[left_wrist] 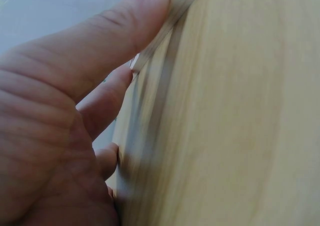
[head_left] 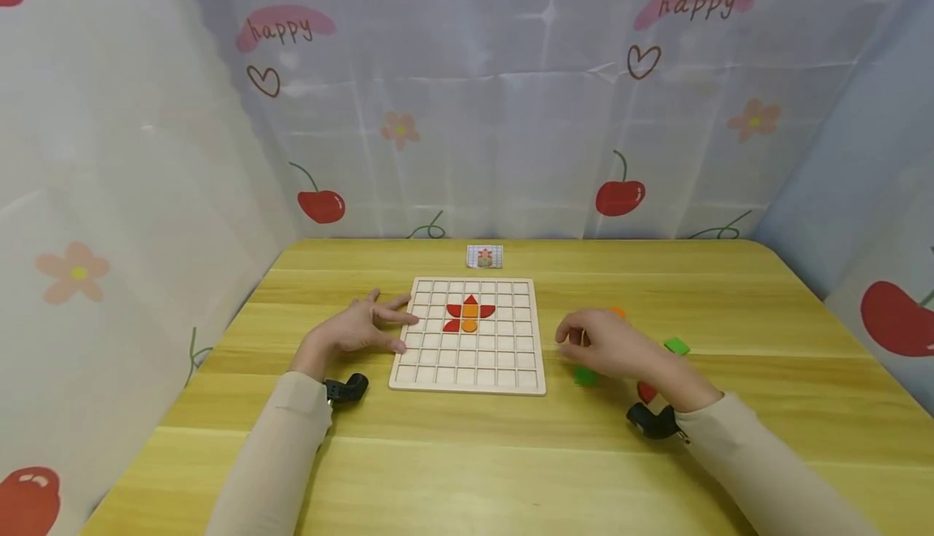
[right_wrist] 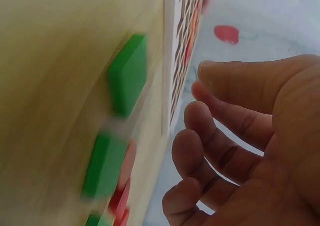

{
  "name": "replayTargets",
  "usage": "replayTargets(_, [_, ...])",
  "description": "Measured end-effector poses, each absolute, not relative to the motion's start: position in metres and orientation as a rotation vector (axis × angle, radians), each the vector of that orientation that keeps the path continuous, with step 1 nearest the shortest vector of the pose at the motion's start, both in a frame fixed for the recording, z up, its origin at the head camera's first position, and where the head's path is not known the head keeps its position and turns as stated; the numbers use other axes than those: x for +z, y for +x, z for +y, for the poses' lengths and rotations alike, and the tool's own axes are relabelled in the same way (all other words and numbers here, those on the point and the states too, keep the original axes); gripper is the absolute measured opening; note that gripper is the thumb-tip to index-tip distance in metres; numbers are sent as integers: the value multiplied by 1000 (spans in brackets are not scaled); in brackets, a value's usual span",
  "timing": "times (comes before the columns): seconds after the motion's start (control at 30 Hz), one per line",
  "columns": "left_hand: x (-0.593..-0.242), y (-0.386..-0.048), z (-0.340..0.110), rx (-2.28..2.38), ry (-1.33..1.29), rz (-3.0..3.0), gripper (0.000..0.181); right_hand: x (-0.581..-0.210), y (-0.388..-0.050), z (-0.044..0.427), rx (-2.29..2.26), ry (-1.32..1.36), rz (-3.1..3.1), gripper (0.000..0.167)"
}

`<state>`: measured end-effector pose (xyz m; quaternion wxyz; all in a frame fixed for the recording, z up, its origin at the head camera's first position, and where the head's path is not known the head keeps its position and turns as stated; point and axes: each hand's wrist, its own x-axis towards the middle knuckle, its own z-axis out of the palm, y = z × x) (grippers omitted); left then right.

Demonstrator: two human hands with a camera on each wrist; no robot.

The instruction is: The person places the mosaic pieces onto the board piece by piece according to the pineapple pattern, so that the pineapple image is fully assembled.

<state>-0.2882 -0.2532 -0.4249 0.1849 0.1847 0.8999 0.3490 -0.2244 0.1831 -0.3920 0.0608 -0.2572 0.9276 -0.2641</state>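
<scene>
A square wooden grid board (head_left: 467, 384) lies on the table; red and orange pieces (head_left: 470, 310) form a small figure in its upper middle cells. At the board's left edge, the left hand (head_left: 357, 327) rests with spread fingers; the left wrist view shows the thumb and fingertips of this hand (left_wrist: 75, 100) against the edge. Right of the board hovers the right hand (head_left: 609, 343), fingers loosely bent. No piece shows between thumb and fingers of the right hand (right_wrist: 240, 136) in the right wrist view. Below it are a green piece (head_left: 585, 376) and a red piece (head_left: 646, 392).
A small printed card (head_left: 485, 256) lies behind the board. Another green piece (head_left: 677, 346) is beside the right forearm, and an orange piece (head_left: 618, 312) is partly hidden behind the right hand. A patterned curtain (head_left: 467, 139) hangs at the table's back edge.
</scene>
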Motion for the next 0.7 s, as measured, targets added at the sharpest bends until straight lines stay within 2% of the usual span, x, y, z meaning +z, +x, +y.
replayTargets(0.13, [-424, -287, -253, 999, 526, 2532, 53, -395, -217, 205, -831, -767, 2810, 6])
replayTargets(0.47, [-424, -288, -251, 975, 535, 2543, 53, -394, -190, 256, -810, -827, 2784, 18])
replayTargets(0.7, [-423, -287, -251, 979, 528, 2545, 53, -397, -178, 276, -737, -744, 2765, 23])
